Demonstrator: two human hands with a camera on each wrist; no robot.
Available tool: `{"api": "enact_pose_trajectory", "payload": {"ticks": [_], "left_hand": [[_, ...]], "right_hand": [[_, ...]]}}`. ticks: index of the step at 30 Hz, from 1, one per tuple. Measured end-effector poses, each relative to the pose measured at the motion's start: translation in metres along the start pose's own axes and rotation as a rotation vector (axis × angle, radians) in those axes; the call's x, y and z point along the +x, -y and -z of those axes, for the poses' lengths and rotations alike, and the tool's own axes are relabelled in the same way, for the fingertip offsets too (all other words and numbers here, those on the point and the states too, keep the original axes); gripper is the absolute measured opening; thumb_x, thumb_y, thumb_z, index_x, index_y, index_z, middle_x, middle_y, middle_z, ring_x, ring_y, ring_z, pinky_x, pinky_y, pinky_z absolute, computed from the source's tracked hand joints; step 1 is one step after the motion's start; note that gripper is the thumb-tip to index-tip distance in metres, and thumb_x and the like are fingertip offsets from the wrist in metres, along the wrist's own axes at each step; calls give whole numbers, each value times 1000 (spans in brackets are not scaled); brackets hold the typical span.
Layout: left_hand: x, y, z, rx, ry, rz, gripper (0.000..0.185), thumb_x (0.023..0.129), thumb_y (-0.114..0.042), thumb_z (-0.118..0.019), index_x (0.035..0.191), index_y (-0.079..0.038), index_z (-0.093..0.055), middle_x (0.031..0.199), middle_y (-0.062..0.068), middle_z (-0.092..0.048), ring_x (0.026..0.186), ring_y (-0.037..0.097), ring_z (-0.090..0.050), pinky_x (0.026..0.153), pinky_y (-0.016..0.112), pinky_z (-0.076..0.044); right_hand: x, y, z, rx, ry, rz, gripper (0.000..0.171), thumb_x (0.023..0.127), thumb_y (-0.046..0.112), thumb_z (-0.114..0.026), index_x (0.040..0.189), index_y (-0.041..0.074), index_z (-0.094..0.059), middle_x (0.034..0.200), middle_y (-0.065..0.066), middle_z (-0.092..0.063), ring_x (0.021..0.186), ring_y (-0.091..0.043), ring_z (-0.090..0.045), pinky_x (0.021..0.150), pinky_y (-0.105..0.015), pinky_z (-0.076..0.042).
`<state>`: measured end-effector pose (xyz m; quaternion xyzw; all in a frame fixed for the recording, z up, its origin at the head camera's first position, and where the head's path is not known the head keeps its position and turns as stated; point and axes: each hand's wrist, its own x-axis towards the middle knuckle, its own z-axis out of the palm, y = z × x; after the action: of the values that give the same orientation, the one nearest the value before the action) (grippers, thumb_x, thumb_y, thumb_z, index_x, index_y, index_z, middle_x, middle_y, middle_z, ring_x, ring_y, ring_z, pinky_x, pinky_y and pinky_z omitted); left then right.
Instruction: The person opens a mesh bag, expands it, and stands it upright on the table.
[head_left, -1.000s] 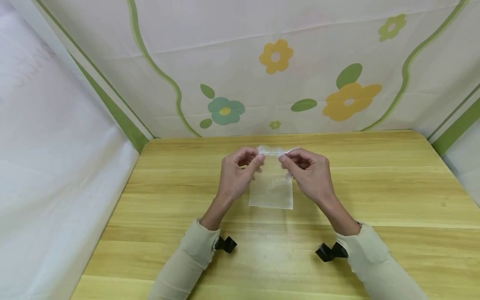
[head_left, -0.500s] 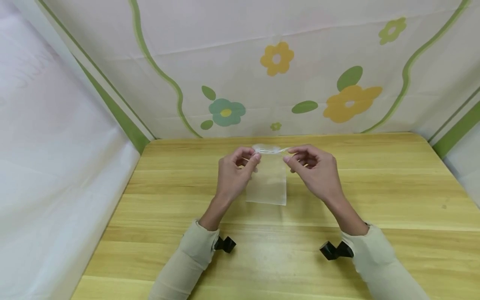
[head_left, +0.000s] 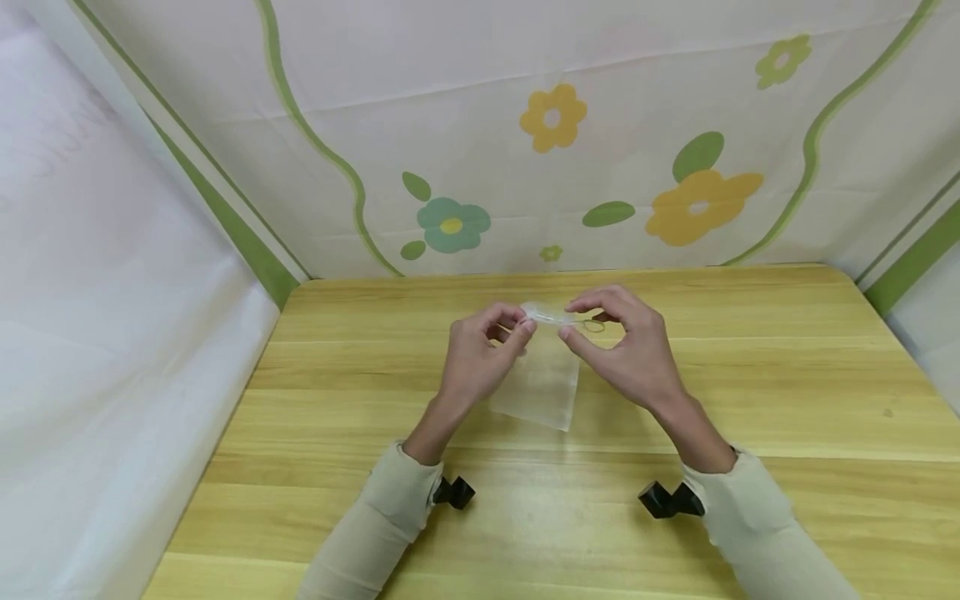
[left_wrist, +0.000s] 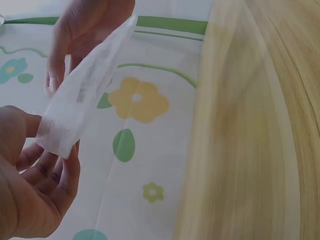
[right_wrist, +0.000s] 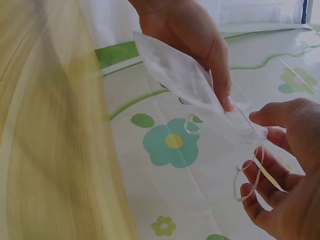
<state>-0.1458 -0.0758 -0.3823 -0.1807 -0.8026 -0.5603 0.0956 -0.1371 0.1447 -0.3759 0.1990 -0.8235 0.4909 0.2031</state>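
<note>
In the head view, a small translucent drawstring pouch (head_left: 543, 383) is held up over the bench (head_left: 750, 500), its gathered mouth towards 12 o'clock and its flat body hanging towards 6. The left hand (head_left: 474, 360) pinches the mouth's 9 o'clock end between thumb and fingertips. The right hand (head_left: 633, 358) is at the 3 o'clock end, thumb and forefinger slightly parted on either side of it; whether they press on it cannot be told. A thin cord (head_left: 596, 331) loops out towards 3 o'clock, beneath that hand.

In the left wrist view, the pouch slants from 7 o'clock up to 1, keeping a flat shape with faint creases. It looks very light, soft and thin, probably a little slick and easy to crumple.

In the right wrist view, its closed end points to 10 o'clock, and the cord dangles loosely by the right hand's curved fingers; a second small loop shows beneath the pouch. The puckered mouth seems the best place to hold, at both ends, with a light fingertip pinch; the fine cord could snag or slip, and hard pulling might strain the film.
</note>
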Motion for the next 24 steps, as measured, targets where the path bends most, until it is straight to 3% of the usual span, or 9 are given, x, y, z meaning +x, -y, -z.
{"api": "enact_pose_trajectory", "payload": {"ticks": [8,13,17,20,24], "left_hand": [[-1,-3,-2,-44,28,9,12,102,-12,-75,105,-1,-74,91,14,-78,64,11,-69,48,23,-54],[-1,-3,-2,-50,32,5,12,102,-12,-74,105,0,-74,91,15,-78,65,10,-69,50,24,-56],[-2,-5,-1,-77,54,1,12,102,-12,-75,106,-1,-74,92,15,-78,67,9,-70,52,28,-60],[-1,-5,1,-37,57,-17,13,102,-16,-76,106,-3,-76,92,13,-79,72,12,-72,56,28,-62],[2,-5,8,68,8,-80,19,98,-18,-81,109,-3,-77,102,12,-79,90,23,-76,66,30,-65]], "right_hand": [[0,0,1,27,0,68,24,86,0,-87,108,5,-78,114,-9,-76,103,-5,-66,89,-14,-56],[0,1,2,24,31,103,21,87,0,-85,106,6,-78,113,-8,-76,101,-7,-66,89,-15,-56],[0,2,2,6,65,81,18,90,1,-84,105,8,-79,106,-3,-77,95,-7,-67,87,-15,-56],[0,2,2,-10,79,59,16,91,1,-84,103,10,-79,100,0,-77,90,-5,-67,83,-15,-57],[0,2,3,-27,93,45,15,92,1,-83,102,12,-80,98,1,-77,88,-5,-68,81,-17,-57]]}}
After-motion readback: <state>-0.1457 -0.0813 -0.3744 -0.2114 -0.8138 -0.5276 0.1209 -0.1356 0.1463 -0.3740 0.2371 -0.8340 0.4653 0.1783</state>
